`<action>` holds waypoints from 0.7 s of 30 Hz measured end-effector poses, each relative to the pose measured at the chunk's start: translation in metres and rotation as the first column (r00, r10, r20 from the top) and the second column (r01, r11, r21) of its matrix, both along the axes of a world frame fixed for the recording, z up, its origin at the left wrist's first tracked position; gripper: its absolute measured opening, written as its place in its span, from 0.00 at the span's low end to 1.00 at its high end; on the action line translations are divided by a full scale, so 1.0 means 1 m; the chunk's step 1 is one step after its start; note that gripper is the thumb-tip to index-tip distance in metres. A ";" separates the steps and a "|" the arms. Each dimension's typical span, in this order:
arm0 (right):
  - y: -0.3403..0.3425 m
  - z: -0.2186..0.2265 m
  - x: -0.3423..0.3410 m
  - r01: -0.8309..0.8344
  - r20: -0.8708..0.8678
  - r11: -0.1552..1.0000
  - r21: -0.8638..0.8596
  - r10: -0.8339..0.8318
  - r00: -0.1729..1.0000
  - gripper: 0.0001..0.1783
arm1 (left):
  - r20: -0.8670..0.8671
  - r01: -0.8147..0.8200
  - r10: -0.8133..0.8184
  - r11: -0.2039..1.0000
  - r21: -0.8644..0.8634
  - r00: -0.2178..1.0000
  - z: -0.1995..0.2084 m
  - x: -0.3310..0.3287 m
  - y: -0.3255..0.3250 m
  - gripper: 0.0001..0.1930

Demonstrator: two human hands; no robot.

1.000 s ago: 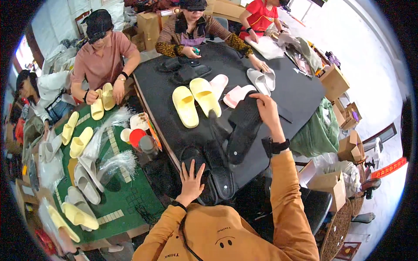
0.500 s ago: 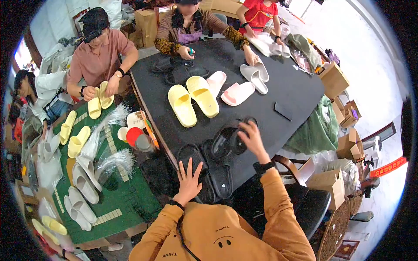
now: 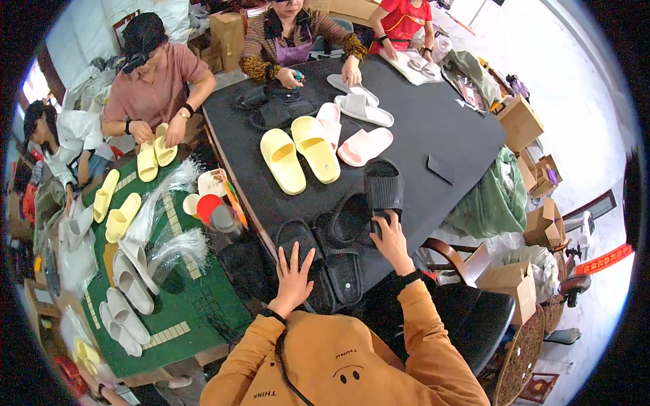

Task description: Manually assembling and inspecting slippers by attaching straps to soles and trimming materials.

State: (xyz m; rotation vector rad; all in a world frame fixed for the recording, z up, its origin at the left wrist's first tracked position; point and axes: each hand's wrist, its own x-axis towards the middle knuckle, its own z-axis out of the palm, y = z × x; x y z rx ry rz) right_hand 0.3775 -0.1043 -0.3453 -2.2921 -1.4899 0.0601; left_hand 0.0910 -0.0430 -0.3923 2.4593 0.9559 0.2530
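My left hand (image 3: 294,279) lies flat with fingers spread on a black slide slipper (image 3: 296,233) near the table's front edge. My right hand (image 3: 391,242) grips the near end of another black slipper (image 3: 384,186), whose ribbed strap faces up. More black slippers (image 3: 345,274) lie in a cluster between my hands, partly overlapping; their dark colour hides the exact edges. Beyond them stands a yellow slipper pair (image 3: 315,150), with pink slippers (image 3: 365,147) beside it. Across the table a person's hand (image 3: 351,71) touches a light grey slipper pair (image 3: 364,108).
At the left, a green-covered table (image 3: 203,321) bears grey and yellow slippers, clear strands and cups (image 3: 208,208). A person (image 3: 159,81) there handles yellow slippers. A flat black piece (image 3: 440,169) lies on the black table (image 3: 467,145). A chair (image 3: 467,325) and cartons stand at right.
My right hand has drawn nearer and closed on the black slipper, which now points away from me. My left hand stays put. Across the table, the grey slippers have shifted left and away.
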 end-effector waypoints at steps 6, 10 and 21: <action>-0.001 -0.014 0.005 0.135 0.309 0.971 0.197 -0.192 0.932 0.37 | 0.055 0.011 -0.013 0.999 0.036 0.998 -0.002 -0.001 0.000 0.50; 0.010 -0.030 0.011 0.203 -0.050 0.951 0.235 -0.197 0.979 0.42 | 0.047 0.005 -0.006 1.000 0.026 0.999 -0.003 0.000 0.000 0.53; -0.022 -0.052 -0.013 0.681 -0.370 0.732 0.000 -0.633 0.680 0.41 | 0.054 0.000 -0.002 0.999 0.036 0.999 -0.002 -0.001 -0.001 0.53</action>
